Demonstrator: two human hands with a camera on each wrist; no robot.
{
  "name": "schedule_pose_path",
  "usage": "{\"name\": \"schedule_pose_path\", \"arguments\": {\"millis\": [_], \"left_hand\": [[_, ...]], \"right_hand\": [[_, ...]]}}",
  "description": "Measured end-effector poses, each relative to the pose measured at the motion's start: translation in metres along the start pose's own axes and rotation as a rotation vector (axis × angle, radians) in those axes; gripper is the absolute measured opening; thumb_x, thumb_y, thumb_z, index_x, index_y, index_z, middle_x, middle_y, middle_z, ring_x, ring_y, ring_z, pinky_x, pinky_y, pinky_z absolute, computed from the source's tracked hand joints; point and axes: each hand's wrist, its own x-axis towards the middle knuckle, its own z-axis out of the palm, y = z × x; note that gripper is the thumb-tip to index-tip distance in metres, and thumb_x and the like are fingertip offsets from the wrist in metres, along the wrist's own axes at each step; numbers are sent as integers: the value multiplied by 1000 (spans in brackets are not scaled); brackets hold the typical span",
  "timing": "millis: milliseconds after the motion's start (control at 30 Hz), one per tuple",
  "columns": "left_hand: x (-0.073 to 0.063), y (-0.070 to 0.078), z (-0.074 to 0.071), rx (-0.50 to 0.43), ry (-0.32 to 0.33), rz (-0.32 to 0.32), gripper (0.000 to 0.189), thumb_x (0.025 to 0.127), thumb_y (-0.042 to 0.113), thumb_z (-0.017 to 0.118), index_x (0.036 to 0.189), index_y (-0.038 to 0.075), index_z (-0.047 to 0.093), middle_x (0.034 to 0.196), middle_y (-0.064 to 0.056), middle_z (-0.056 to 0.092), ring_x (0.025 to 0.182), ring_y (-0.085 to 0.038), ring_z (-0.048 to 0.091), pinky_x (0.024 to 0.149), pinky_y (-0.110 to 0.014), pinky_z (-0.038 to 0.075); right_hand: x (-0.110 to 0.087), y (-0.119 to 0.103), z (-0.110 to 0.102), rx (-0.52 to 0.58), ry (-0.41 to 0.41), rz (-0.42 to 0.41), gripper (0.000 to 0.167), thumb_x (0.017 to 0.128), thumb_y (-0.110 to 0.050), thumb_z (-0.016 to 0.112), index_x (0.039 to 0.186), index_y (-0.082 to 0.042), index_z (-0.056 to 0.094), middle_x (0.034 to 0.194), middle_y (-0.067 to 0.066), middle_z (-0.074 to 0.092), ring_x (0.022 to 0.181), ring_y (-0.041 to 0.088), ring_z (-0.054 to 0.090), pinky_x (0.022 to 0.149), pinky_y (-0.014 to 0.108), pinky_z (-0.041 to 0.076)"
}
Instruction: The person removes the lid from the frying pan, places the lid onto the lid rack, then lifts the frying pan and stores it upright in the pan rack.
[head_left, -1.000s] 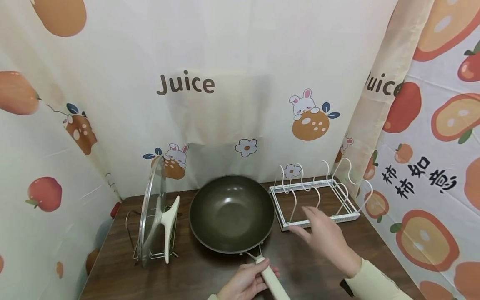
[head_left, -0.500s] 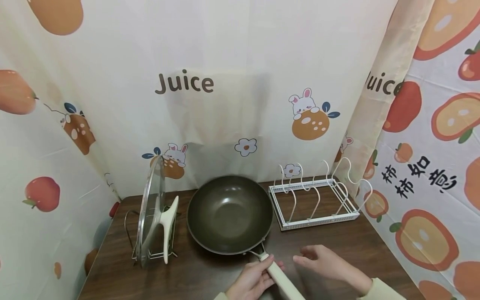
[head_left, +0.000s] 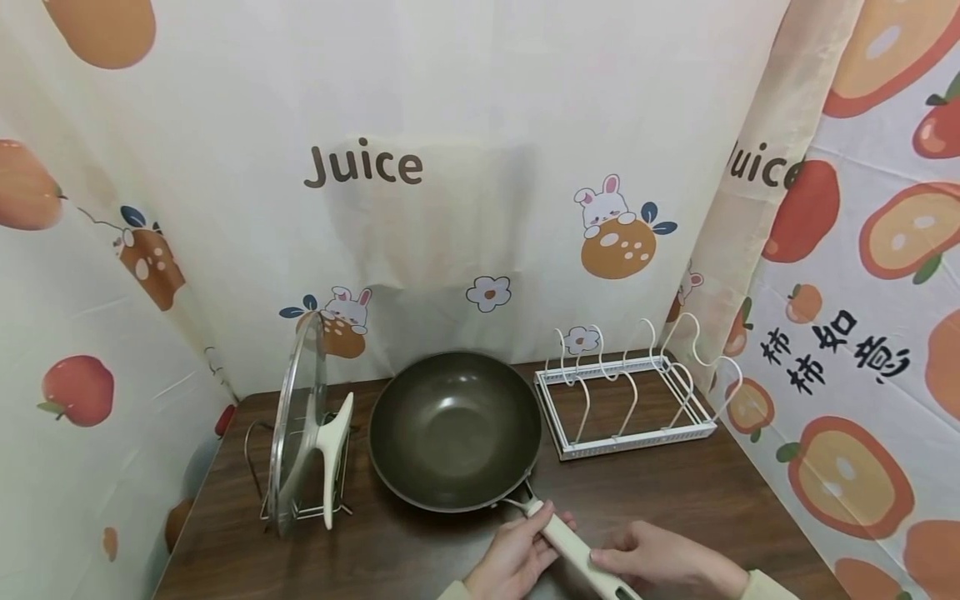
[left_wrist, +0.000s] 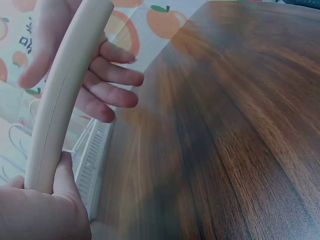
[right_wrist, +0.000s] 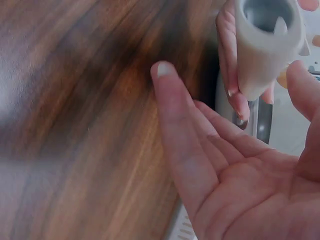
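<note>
A dark nonstick wok (head_left: 453, 433) rests on the table with its cream handle (head_left: 576, 552) pointing toward the front right. My left hand (head_left: 513, 557) grips that handle close to the wok. Farther along, my right hand (head_left: 656, 554) is beside the handle's end. In the left wrist view, the right hand's fingers (left_wrist: 117, 75) spread out behind the handle (left_wrist: 62, 100). The right wrist view has the right palm (right_wrist: 245, 185) facing up, fingers extended beneath the hollow handle end (right_wrist: 270, 55), not wrapped round it.
At left, a glass lid (head_left: 294, 417) with a cream handle (head_left: 333, 446) stands upright in a wire holder (head_left: 255, 458). A white rack (head_left: 637, 442) with curved wire dividers occupies the back right of the wooden table (head_left: 720, 492). Printed curtains (head_left: 450, 225) enclose the back and sides.
My right hand has come down from the white rack's front to the wok handle. The left hand keeps its grip while the handle shifts slightly right; the wok stays on the table.
</note>
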Motion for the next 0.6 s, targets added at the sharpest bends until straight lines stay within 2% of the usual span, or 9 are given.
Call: {"name": "schedule_pose_path", "arguments": {"millis": [100, 233, 433, 600], "left_hand": [[1, 0, 1, -1, -9, -1, 47, 105, 29, 61, 136, -4, 49, 126, -14, 69, 129, -27, 63, 116, -45, 48], [3, 0, 3, -20, -10, -12, 52, 104, 30, 62, 140, -5, 46, 129, -15, 67, 131, -27, 62, 118, -46, 46], [5, 0, 6, -26, -17, -12, 52, 104, 30, 61, 140, -4, 45, 127, -13, 67, 126, -22, 64, 118, -44, 46], [6, 0, 7, -29, -28, -6, 46, 106, 30, 59, 138, -2, 48, 126, -11, 68, 123, -20, 65, 116, -40, 49]], "right_hand": [[0, 4, 2, 41, -21, -5, 46, 106, -33, 58, 95, 10, 71, 76, -5, 67, 69, 3, 60, 62, 17, 48], [2, 7, 3, 131, -70, -15, 53, 107, -30, 57, 100, 22, 65, 77, -4, 70, 69, 3, 62, 63, 16, 49], [5, 8, 3, 180, -84, 26, 54, 106, -32, 58, 99, 22, 63, 76, -6, 71, 71, 5, 63, 65, 18, 50], [7, 10, 4, 216, -115, 50, 58, 107, -31, 55, 109, 26, 59, 76, -10, 71, 72, 5, 62, 67, 19, 50]]}}
